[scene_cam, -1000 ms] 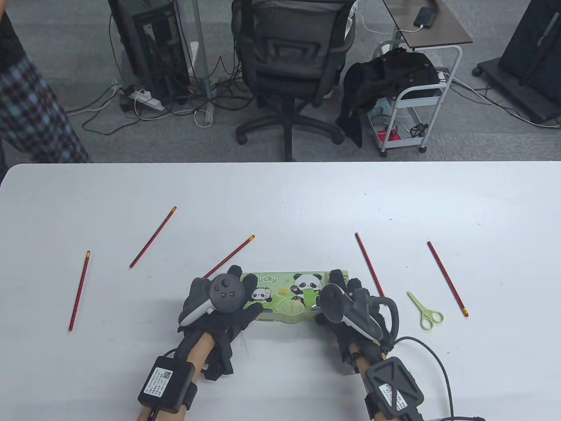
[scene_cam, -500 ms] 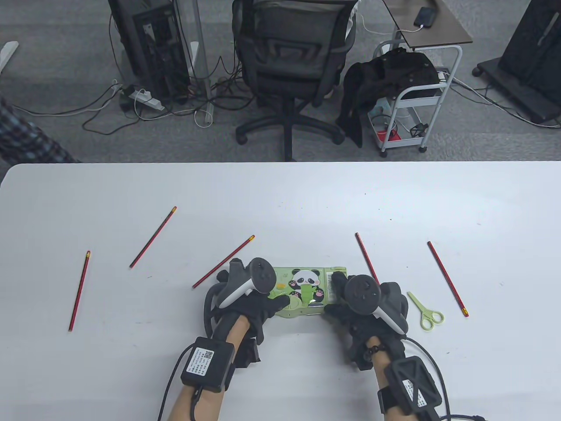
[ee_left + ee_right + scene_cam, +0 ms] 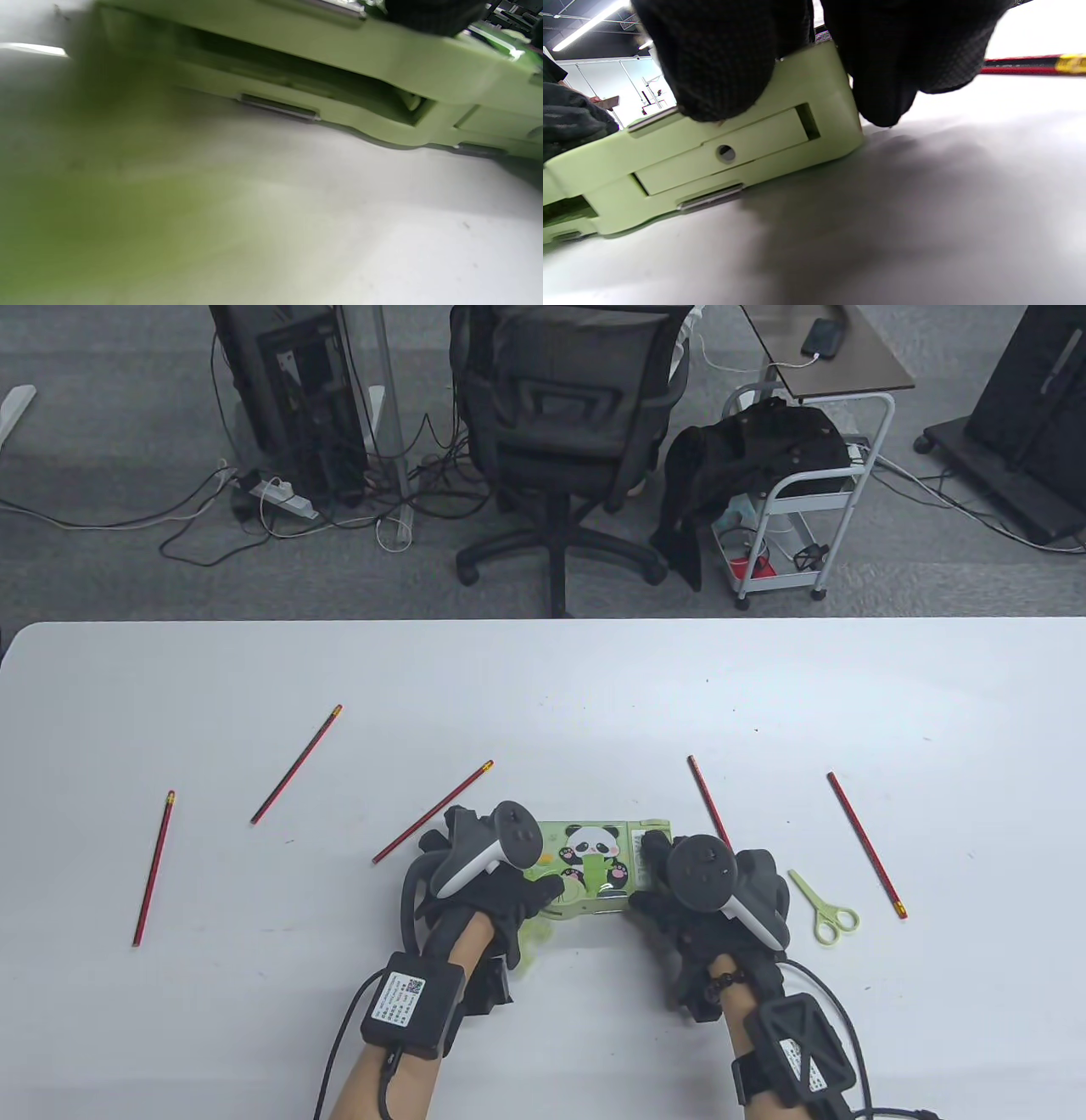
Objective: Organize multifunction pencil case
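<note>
The green panda pencil case (image 3: 594,861) lies flat near the table's front edge. My left hand (image 3: 517,891) grips its left end, with the thumb (image 3: 550,886) lying on the lid. My right hand (image 3: 657,882) grips the right end, fingers (image 3: 721,63) curled over the top edge of the case (image 3: 721,156). A blurred pale green piece (image 3: 530,946) shows at the case's front side under my left hand. The left wrist view shows an open slot (image 3: 297,80) in that side. Several red pencils lie loose: (image 3: 153,868), (image 3: 296,763), (image 3: 433,813), (image 3: 708,806), (image 3: 865,844).
Small green scissors (image 3: 825,908) lie just right of my right hand. One pencil (image 3: 1031,64) lies close behind the case's right end. Beyond the far table edge stand an office chair (image 3: 560,432) and a white cart (image 3: 806,500).
My left hand slid right along the case and set its thumb on the lid; my right hand turned over onto the right end. A blurred green piece has just appeared at the case's front side.
</note>
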Motion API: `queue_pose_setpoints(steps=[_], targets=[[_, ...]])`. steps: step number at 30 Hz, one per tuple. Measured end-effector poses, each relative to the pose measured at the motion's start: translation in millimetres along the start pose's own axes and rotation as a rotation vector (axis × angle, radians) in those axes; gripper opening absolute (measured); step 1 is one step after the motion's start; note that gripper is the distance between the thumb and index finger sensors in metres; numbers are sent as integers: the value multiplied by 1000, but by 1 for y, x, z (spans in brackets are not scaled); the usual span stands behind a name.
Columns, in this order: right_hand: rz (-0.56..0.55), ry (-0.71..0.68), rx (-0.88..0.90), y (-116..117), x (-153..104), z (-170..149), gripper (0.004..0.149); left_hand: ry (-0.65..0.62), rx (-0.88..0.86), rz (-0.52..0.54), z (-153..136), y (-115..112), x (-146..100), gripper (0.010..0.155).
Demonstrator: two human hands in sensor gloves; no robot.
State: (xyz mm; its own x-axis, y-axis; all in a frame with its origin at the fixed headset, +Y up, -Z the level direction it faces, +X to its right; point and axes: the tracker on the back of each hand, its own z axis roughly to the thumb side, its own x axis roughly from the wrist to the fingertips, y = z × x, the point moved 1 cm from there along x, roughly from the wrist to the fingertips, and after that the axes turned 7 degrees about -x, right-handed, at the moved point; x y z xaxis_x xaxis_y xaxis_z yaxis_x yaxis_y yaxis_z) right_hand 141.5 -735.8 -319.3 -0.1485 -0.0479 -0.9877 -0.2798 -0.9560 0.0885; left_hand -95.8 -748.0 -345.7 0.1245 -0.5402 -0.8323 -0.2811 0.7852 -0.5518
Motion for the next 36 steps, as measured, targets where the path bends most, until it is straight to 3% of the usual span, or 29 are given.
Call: queue_pose_setpoints(steps=[9,14,19,31,36], targets=[[37,-28,-49,2,-1,4,75,-122,-17,-24,-21,10,-10,91],[40,-28,-54,1,-1,5,75,-224,-51,61,-46,24,-19,79],[49,-30,-63,1,-1,5,75,-292,-68,75,-72,26,-22,70],[48,-46,-126,1,-3,8,75,-373,-64,118,-90,20,-18,67],[-5,-37,-244,-16,-14,5,73,-365,-21,133,-88,19,-20,67]])
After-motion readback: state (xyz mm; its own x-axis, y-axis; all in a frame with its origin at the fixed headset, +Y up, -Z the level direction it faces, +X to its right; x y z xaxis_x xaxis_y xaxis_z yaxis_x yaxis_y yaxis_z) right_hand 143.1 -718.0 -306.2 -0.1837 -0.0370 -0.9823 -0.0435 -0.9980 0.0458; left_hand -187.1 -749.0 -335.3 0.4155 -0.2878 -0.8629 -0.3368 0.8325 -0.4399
